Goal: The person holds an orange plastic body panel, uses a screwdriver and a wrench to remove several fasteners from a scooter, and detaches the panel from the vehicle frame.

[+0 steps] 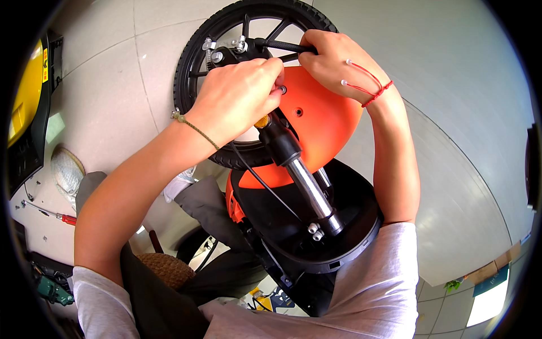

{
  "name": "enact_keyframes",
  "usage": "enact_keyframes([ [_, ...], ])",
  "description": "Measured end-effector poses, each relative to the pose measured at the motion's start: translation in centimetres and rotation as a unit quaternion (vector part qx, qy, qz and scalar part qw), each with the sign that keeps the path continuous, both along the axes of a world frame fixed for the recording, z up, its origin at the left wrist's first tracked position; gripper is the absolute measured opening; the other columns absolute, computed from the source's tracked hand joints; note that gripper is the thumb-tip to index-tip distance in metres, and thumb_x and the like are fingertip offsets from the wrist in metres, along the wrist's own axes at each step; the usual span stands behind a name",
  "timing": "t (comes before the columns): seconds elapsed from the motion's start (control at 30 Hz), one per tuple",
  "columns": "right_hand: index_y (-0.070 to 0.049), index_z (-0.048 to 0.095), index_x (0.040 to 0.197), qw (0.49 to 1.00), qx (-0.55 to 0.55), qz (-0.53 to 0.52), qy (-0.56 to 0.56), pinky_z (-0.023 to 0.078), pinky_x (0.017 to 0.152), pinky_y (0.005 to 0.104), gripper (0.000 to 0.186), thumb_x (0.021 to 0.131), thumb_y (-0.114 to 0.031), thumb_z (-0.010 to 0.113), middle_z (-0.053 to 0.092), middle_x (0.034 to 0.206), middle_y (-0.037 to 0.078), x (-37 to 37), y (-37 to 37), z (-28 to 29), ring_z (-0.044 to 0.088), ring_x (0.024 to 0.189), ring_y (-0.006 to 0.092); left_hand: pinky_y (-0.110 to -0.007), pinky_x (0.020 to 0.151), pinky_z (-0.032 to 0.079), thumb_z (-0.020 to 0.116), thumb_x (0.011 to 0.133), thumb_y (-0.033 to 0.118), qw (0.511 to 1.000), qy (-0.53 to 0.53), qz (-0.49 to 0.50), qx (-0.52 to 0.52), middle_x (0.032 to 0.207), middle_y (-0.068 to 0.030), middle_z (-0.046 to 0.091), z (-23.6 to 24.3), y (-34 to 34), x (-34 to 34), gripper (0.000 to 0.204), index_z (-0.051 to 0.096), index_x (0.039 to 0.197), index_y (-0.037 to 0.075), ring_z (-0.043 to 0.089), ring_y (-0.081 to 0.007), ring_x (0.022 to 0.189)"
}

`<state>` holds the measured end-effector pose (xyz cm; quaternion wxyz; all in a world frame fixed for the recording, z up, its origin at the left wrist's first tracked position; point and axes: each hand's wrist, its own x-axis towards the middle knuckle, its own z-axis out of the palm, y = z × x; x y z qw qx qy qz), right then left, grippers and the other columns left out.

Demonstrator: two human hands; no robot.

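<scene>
A black spoked wheel with a knobbly tyre stands at the top, with an orange fender beside it. My right hand is closed round the end of a black wrench-like tool with a textured grip; its far end lies by the bolts near the wheel's centre. My left hand is closed at the fender's edge, thumb against the fingers, beside a small round metal piece. What its fingers hold is hidden. Below runs a chrome fork tube with a black collar and a thin cable.
A black housing surrounds the fork's lower end, close to my body. On the tiled floor at left lie a red-handled screwdriver and small screws. A yellow and black body part stands at far left. A grey panel spreads at right.
</scene>
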<state>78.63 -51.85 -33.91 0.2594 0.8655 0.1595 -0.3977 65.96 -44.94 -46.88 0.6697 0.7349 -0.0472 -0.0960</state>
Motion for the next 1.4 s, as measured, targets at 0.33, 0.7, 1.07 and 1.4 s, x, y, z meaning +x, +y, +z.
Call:
enact_keyframes([
  [0.33,0.002,0.065,0.106,0.999,-0.017,-0.039,-0.002,0.049,0.073,0.0386,0.033,0.085,-0.019,0.05,0.066,0.083,0.02,0.5,1.0,1.0,0.062,0.078,0.0317,-0.035,0.09,0.047,0.075,0.078,0.019,0.99,0.077,0.011,-0.119,0.113,-0.0118,0.059,-1.2,1.1,0.9,0.045,0.056,0.116,0.003,0.058,-0.0243,0.102],
  [0.7,0.004,0.067,0.098,0.997,0.024,-0.047,-0.052,0.048,0.068,0.0369,0.033,0.083,-0.022,0.053,0.065,0.077,0.017,0.2,0.9,0.6,0.061,0.07,0.0287,-0.028,0.078,0.05,0.075,0.079,0.012,0.94,0.151,-0.167,-0.257,0.094,-0.0085,0.066,-1.7,1.7,4.3,0.038,0.058,0.108,-0.004,0.062,-0.0147,0.087],
  [1.07,0.004,0.066,0.094,0.998,0.028,-0.043,-0.047,0.048,0.065,0.0367,0.031,0.081,-0.021,0.054,0.064,0.073,0.017,0.1,0.9,0.6,0.06,0.066,0.0276,-0.027,0.086,0.052,0.073,0.078,0.006,0.905,0.187,-0.24,-0.298,0.107,-0.0106,0.068,-1.4,2.1,5.0,0.046,0.056,0.119,-0.006,0.065,-0.0142,0.097],
  [1.4,0.004,0.066,0.093,0.997,0.047,-0.036,-0.055,0.048,0.065,0.0354,0.031,0.081,-0.021,0.053,0.063,0.072,0.015,-0.1,0.4,0.3,0.059,0.066,0.0251,-0.026,0.081,0.051,0.074,0.078,0.011,0.927,0.145,-0.218,-0.267,0.102,-0.0095,0.068,-1.5,1.7,4.5,0.045,0.056,0.115,-0.006,0.064,-0.0127,0.092],
])
